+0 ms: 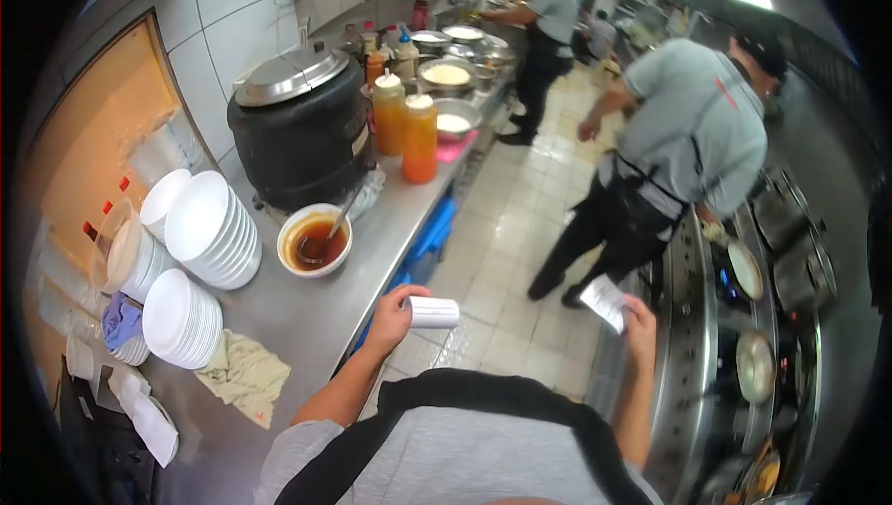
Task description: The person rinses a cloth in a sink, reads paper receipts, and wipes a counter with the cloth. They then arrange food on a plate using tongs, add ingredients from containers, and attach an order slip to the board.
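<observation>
My left hand (391, 319) is closed on a curled white paper slip (435, 313), held out over the floor beside the counter edge. On the right, my right hand (639, 327) pinches a printed paper ticket (604, 302) with dark lines of text, too small to read. The two papers are well apart. Nearest to my left hand on the steel counter (321, 338) stands a white bowl (316, 266) of reddish-brown sauce with a ladle (346, 212) leaning in it.
Stacked white bowls (206, 217), plates (183, 319), a cloth (243, 377), a black soup kettle (297, 138) and sauce bottles (420, 138) line the counter. One co-worker (688, 133) bends at the stove with pans (754, 366); another (548, 31) stands farther along the tiled aisle.
</observation>
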Tool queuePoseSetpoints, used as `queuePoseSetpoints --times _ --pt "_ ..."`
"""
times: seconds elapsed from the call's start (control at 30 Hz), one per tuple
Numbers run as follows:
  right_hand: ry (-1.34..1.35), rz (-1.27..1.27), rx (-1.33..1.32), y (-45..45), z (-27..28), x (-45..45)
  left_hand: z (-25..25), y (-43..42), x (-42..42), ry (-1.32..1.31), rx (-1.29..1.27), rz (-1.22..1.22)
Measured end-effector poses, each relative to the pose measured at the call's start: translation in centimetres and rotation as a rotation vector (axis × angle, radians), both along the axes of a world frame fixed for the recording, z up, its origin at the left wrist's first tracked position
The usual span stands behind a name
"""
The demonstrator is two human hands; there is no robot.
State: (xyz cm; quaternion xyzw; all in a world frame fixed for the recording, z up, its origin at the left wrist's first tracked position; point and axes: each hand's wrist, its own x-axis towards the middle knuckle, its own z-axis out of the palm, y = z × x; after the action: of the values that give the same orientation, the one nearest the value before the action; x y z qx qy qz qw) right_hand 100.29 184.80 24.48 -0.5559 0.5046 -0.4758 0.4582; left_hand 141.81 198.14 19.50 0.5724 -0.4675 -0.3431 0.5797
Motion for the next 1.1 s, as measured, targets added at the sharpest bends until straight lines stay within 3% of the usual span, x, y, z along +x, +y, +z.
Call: queuePoseSetpoints --times 0.1,0.2,0.3,0.4,0.47,0.53,0.67,0.73,0.93,1.1 --pt "0.216 0.261 -0.254 -10.7 6.6 7.9 1.0 -3.4 1.2 0.152 0.082 0.063" --pt "0.243 0.533 -0.368 -19.1 11.6 17.0 2.2 -6.3 1.9 0.263 0.133 0.161" --pt "0.203 0.748 -0.533 -25.5 15.4 25.0 0.0 -10.0 3.7 0.364 0.153 0.247" --pt "0.191 0.844 -0.552 -31.3 17.9 30.3 -0.2 -13.3 4.9 0.579 0.230 0.300" --pt "0.259 0.895 -0.554 -34.7 19.7 33.0 -0.3 -15.4 5.2 0.753 0.081 0.260" --pt "0.234 0.937 -0.601 -39.1 21.1 35.6 0.0 -17.8 5.7 0.719 0.147 0.283" --pt "0.054 0.969 -0.591 -47.5 24.3 41.1 1.5 -20.9 6.2 0.852 0.147 0.312" --pt "-0.105 1.014 -0.622 -52.8 25.2 45.6 2.6 -22.4 5.9 0.746 0.197 0.430" --pt "-0.810 1.139 -0.156 -62.5 31.0 61.5 1.1 -25.9 2.9 0.755 0.197 0.813" --pt "-1.068 1.163 0.053 -65.2 37.1 72.9 1.3 -30.5 -1.2 0.797 0.065 1.034"
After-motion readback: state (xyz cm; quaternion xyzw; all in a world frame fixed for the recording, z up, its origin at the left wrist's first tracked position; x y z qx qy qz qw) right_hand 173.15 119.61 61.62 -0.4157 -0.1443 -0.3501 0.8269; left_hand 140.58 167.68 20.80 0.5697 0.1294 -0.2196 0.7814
